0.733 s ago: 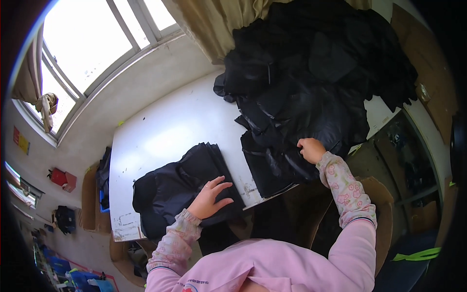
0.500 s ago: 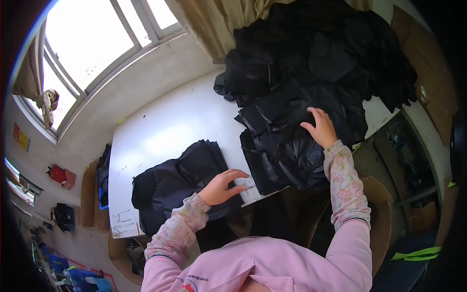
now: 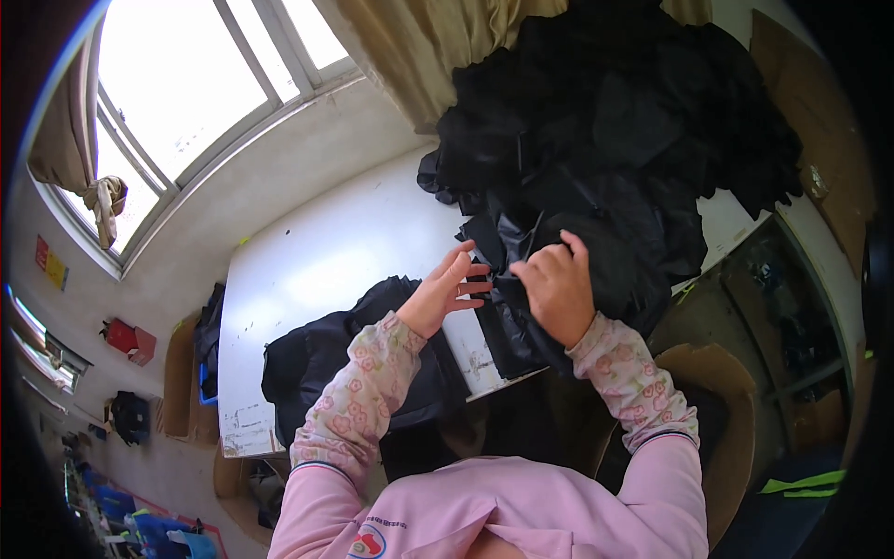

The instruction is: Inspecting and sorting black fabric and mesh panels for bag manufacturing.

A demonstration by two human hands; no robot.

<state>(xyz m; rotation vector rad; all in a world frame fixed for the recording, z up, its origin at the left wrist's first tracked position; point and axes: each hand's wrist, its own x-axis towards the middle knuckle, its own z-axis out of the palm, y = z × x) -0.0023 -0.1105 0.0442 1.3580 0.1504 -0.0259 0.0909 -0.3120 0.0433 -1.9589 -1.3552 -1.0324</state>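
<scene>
White bench; left hand spread, empty; right hand curled, grip unclear; black cloth heap beyond it could slide if tugged.

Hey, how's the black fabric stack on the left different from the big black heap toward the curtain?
The stack is much smaller; the heap sprawls over the table's far right part. The stack lies fairly flat and layered, while the heap is rumpled and piled up. The stack sits at the near edge; the heap reaches back to the curtain. Both are black fabric.
</scene>
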